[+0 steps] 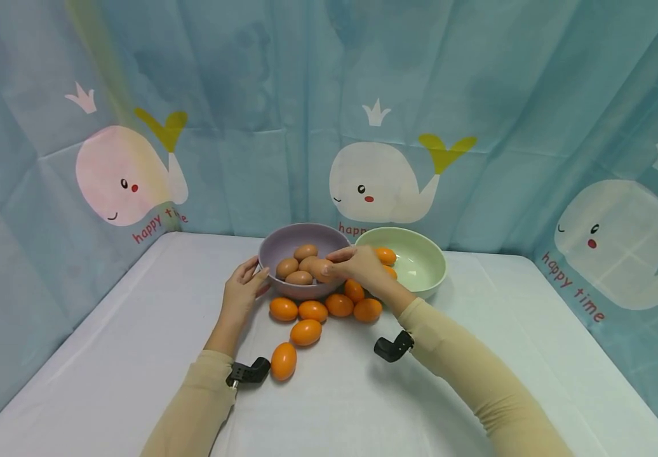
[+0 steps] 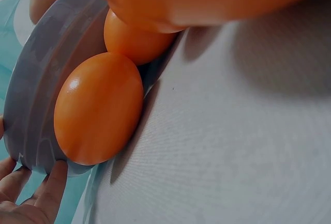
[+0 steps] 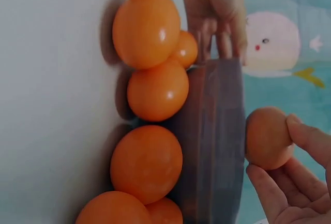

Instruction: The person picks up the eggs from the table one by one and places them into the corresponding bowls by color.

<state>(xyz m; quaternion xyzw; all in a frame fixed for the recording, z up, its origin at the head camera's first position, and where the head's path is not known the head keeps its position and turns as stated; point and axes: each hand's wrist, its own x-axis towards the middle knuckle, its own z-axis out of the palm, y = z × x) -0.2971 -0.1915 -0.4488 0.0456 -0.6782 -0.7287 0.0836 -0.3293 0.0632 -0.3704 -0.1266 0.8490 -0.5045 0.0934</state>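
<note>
In the head view, my right hand (image 1: 360,266) pinches a brown egg (image 1: 321,270) between thumb and fingers over the near right rim of a purple bowl (image 1: 300,292). The right wrist view shows this egg (image 3: 269,137) just past the bowl's rim. Several brown eggs (image 1: 298,278) lie inside the bowl. My left hand (image 1: 241,293) holds the bowl's left side, thumb by the rim and fingers against the outer wall. In the left wrist view, its fingertips (image 2: 54,182) touch the purple wall (image 2: 44,79).
Several smooth orange egg-shaped things (image 1: 306,332) lie on the white table (image 1: 329,393) in front of the purple bowl. A light green bowl (image 1: 434,270) stands to the right with orange ones (image 1: 385,256) inside. A blue whale-print curtain (image 1: 283,158) hangs behind.
</note>
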